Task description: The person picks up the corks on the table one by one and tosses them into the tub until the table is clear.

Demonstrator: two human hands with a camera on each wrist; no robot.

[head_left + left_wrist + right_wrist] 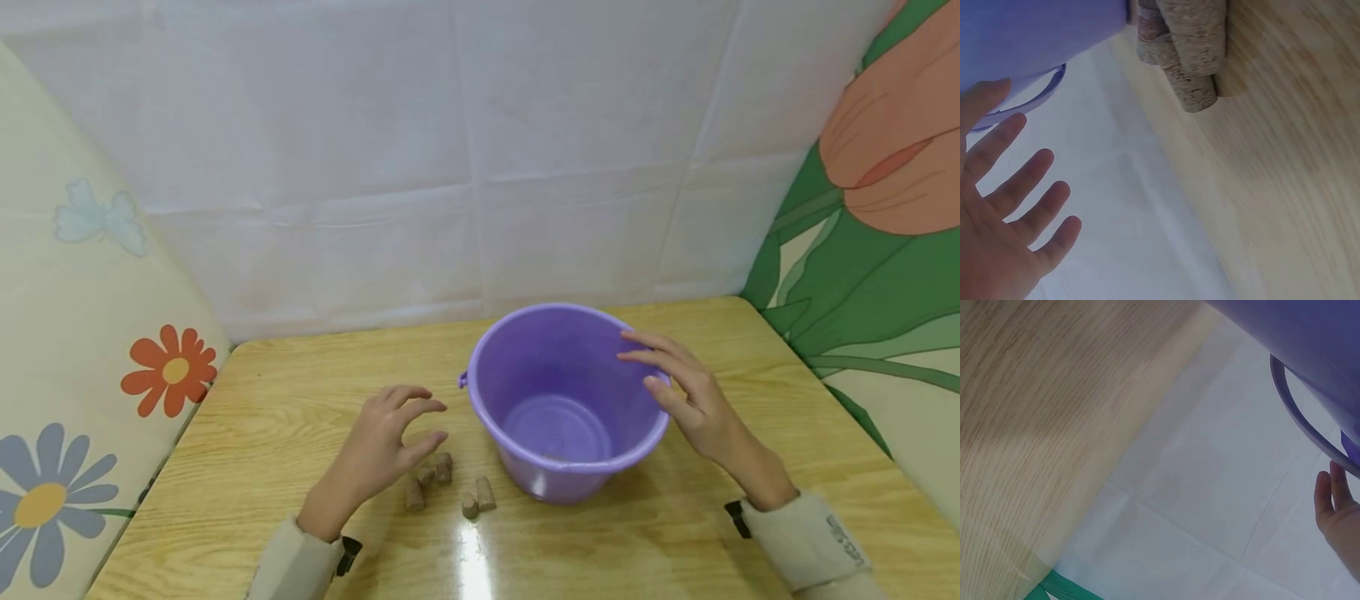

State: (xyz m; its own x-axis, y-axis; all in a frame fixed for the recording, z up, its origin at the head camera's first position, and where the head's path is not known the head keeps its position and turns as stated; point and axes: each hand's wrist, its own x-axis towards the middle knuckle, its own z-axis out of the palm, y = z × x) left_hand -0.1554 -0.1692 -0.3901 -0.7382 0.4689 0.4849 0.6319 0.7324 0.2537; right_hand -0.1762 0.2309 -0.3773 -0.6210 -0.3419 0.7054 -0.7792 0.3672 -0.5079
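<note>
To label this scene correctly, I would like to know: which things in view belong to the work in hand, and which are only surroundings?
Likely belonging to the work:
purple bucket
corks

Only surroundings:
wooden table
white sheet
flowered left panel
flowered right panel

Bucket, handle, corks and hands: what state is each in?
Bucket: upright, uncovered.
Handle: lowered outside the bucket.
Corks: loose on the table, outside the bucket.
Left hand: fingers apart, holding nothing.
Right hand: at the bucket's edge, contact unclear.
</note>
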